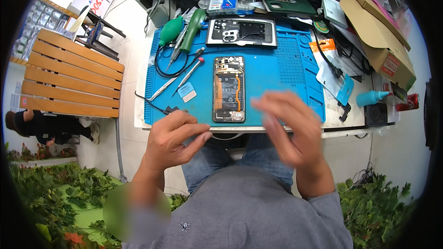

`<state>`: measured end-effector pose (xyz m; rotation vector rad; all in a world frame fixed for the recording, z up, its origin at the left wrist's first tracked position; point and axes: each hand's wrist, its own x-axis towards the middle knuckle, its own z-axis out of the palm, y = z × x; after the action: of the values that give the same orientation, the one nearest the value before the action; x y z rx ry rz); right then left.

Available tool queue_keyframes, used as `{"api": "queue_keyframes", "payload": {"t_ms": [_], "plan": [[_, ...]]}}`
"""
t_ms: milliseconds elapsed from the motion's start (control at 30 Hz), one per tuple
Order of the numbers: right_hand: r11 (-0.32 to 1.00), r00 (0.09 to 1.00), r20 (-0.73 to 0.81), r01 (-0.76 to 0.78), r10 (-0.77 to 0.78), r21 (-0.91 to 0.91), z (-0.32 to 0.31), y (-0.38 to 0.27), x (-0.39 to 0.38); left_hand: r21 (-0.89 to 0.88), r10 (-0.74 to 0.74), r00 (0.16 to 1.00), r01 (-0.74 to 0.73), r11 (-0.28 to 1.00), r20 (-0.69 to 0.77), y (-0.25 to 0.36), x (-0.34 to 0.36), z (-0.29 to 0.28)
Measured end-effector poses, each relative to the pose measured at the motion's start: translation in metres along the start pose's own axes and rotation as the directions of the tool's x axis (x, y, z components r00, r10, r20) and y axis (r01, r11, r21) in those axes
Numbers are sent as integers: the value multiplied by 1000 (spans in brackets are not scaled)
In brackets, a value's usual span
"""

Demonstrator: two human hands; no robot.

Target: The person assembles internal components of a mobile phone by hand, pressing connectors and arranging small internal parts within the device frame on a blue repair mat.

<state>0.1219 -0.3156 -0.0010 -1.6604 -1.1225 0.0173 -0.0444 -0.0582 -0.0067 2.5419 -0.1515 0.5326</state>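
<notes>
An opened smartphone (228, 92), its battery and orange cable exposed, lies upright on a blue repair mat (290, 74). My left hand (175, 140) is at the mat's front edge, left of the phone's lower end, its fingers curled and nearly pinched; what, if anything, they hold is too small to make out. My right hand (290, 129) is right of the phone, motion-blurred, fingers stretched and apart with nothing visible in them. Left of the phone lie a screwdriver (189, 76), a small blue card (187, 92) and silver tweezers (161, 87).
Behind the phone is a tray with a phone part (240, 32), beside a green tool (191, 32) and blower bulb (170, 31). Cardboard boxes (378, 37), cables and a teal bottle (371, 97) crowd the right. Another person (50, 127) is by a slatted wooden bench (74, 78) at left.
</notes>
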Motion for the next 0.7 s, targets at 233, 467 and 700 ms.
{"api": "queue_keyframes", "payload": {"t_ms": [233, 467, 700], "plan": [[199, 919, -32, 119, -394, 973, 22, -128, -32, -141, -116, 987, 100, 985, -110, 1, -27, 7], [-611, 903, -316, 79, -291, 787, 80, -180, -21, -298, -200, 954, 128, 946, -224, 15, -56, 19], [622, 803, 140, 324, -579, 713, 35, -93, -62, -330, -145, 972, 77, 941, -185, 11, -70, 21]]}}
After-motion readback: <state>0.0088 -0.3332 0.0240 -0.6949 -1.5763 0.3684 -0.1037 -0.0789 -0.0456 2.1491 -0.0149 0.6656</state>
